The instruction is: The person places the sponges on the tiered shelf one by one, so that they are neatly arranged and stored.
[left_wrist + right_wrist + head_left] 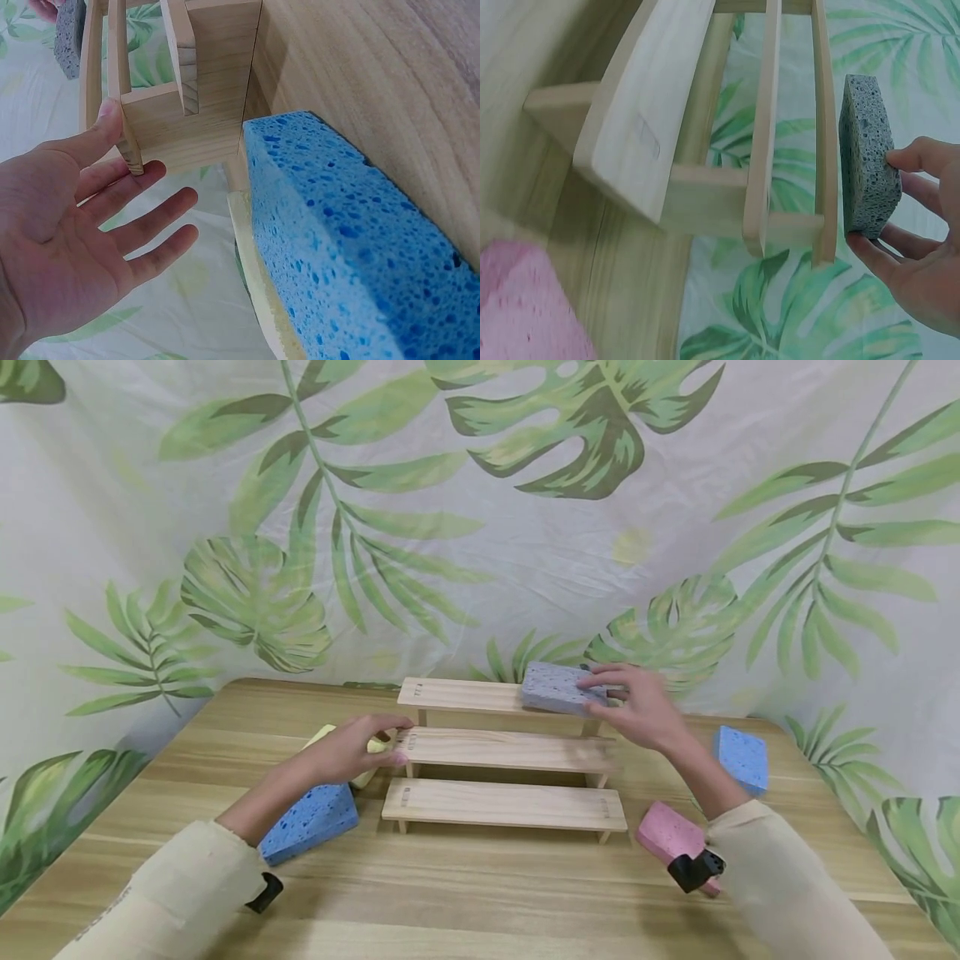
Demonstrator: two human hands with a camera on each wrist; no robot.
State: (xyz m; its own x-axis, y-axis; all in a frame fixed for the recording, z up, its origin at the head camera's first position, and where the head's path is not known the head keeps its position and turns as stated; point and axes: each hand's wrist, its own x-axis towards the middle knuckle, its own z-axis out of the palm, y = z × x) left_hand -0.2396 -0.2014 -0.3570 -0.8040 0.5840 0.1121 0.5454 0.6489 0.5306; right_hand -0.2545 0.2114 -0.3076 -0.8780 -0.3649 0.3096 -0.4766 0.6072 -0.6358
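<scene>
One grey sponge, at the right end of the top shelf; whether its underside meets the wood I cannot tell. My right grip: clamped on the sponge, thumb and fingers about its right end. One three-tier wooden stand; my left grip pinches the left end of its middle shelf, spare fingers spread. Step in hand, by my judgement: setting the sponge on the top shelf. Next move should call for settling it flat, then parting my right grip without dragging it. Sundries: left blue sponge by a partly hidden yellow sponge; right of the stand, a partly covered pink sponge; farther right, right blue sponge; all on the wood-grain tabletop, leaf-print cloth behind.
</scene>
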